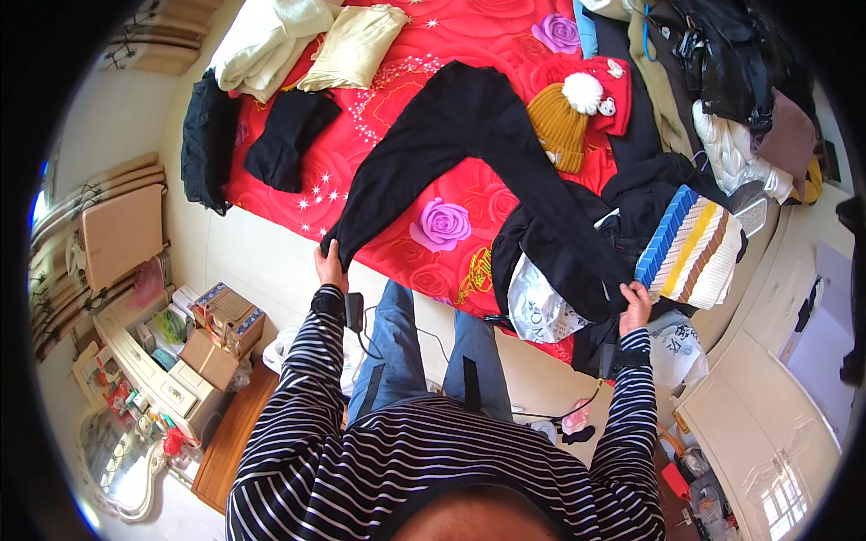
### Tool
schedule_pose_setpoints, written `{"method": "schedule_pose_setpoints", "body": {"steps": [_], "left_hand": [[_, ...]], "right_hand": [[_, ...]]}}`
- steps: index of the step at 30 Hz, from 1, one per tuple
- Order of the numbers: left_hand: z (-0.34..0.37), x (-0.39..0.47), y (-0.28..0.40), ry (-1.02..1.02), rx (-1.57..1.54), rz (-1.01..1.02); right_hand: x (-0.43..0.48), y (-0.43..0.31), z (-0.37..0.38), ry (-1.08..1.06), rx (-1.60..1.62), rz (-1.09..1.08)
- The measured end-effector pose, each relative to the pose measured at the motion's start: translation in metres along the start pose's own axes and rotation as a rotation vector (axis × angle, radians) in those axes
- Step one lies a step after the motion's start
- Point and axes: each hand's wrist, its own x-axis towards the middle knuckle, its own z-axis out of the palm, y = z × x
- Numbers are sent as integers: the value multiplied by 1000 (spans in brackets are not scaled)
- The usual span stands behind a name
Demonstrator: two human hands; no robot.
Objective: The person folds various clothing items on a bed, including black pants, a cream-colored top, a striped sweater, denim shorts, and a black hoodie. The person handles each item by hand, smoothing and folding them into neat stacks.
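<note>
Black trousers (450,115) lie spread on a red floral bedspread (379,182), waist away from me and legs splayed apart. My left hand (331,266) grips the hem of the left-hand leg at the bed's near edge. The other leg's lower end is pinched in my right hand (634,306), over a pile of dark clothes (541,230). Beside that hand lies a striped knitted garment (690,250) in white, blue, yellow and brown. A white printed plastic bag (541,304) sits partly under the right-hand leg.
Folded black garments (291,138), a cream folded cloth (355,47) and white fleece (270,40) lie at the bed's far left. A mustard knit hat (558,122) and a red hat (612,88) rest at right, near heaped coats (731,61). Cardboard boxes (220,338) stand on a dresser at left.
</note>
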Motion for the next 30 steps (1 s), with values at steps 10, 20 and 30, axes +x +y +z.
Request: {"method": "schedule_pose_setpoints", "body": {"steps": [10,20,30], "left_hand": [[-22,-12,-44,36,107,-246],[-9,-3,-12,56,104,-300],[-21,-1,-33,-64,466,-361]], "right_hand": [[16,-31,-27,77,-158,45],[6,-83,6,-34,-2,-12],[-1,-117,13,-192,224,172]]}}
